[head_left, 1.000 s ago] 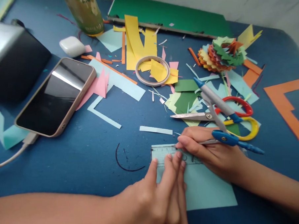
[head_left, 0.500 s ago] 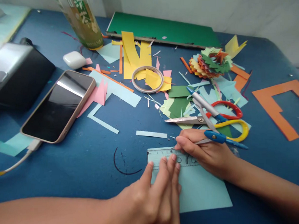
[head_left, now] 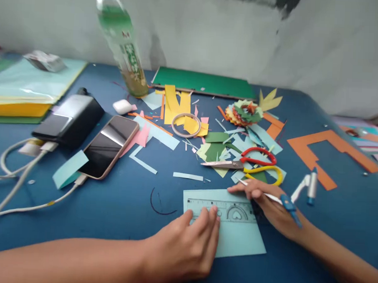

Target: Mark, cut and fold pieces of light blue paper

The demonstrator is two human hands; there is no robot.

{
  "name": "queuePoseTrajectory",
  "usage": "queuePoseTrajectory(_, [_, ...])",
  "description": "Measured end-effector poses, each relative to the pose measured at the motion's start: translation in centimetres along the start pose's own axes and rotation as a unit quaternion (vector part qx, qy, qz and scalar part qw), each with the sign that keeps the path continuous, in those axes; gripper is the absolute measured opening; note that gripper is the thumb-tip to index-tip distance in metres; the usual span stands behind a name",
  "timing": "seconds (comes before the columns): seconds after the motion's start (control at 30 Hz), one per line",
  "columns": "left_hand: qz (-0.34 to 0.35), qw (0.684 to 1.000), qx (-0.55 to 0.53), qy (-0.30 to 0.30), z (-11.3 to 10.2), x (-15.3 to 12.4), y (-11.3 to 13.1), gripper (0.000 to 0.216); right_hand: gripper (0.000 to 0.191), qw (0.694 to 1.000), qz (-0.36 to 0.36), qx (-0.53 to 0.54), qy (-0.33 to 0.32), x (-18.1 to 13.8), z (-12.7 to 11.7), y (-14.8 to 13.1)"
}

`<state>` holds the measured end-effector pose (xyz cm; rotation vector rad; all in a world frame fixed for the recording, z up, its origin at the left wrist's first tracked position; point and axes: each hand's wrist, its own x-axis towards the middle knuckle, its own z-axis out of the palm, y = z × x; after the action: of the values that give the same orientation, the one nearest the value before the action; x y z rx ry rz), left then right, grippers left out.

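Observation:
A light blue sheet of paper (head_left: 237, 241) lies on the desk with a clear ruler (head_left: 201, 204) across its upper part. My left hand (head_left: 191, 237) grips the ruler, its bent fingertips pressing down near the ruler's left half. My right hand (head_left: 267, 203), at the sheet's upper right, is closed around a drawing compass (head_left: 288, 204). The white leg's point sticks out past the fingers, and the other leg, with a silver-and-blue pen clamped to it, swings out right. Just beyond are scissors (head_left: 228, 164) with red and yellow handles.
Paper scraps (head_left: 220, 149), a tape ring (head_left: 186, 125) and a folded paper ring (head_left: 243, 112) lie beyond. On the left are a phone (head_left: 110, 146), a black device (head_left: 69, 119) with cables and a bottle (head_left: 130, 59). An orange cutout (head_left: 304, 146) lies right.
The ruler now sits lower from the sheet's top edge. My right hand has turned and moved off the ruler's edge, the compass swinging outward. The view has tilted up.

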<state>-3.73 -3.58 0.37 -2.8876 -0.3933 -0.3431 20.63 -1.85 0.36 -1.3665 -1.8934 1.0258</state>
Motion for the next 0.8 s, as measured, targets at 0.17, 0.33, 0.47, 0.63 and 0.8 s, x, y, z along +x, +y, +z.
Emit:
queuePoseTrajectory(0.17, [-0.064,0.989,-0.121,-0.047,-0.5,1.0,-0.5,0.019,0.032,0.983,-0.129,-0.127,-0.028,-2.1,0.3,0.9])
queuePoseTrajectory(0.33, [-0.342,0.907,-0.186,-0.160,-2.3,1.7,-2.6,0.020,0.021,0.971,-0.147,-0.170,-0.086,-2.6,0.7,-0.5])
queuePoseTrajectory(0.47, [-0.369,0.875,-0.220,-0.221,-2.9,2.5,-4.6,0.018,0.018,0.959,-0.105,-0.228,-0.129,-2.1,-0.1,-2.4])
queuePoseTrajectory(0.63, [-0.388,0.822,-0.264,-0.323,-3.2,4.5,-6.4,0.024,0.023,0.951,-0.110,-0.249,-0.147,-2.3,-0.9,-3.5])
queuePoseTrajectory(0.8, [-0.428,0.774,-0.321,-0.340,-3.9,4.7,-6.5,0.028,0.026,0.947,-0.115,-0.258,-0.155,-3.7,-1.5,-3.6])
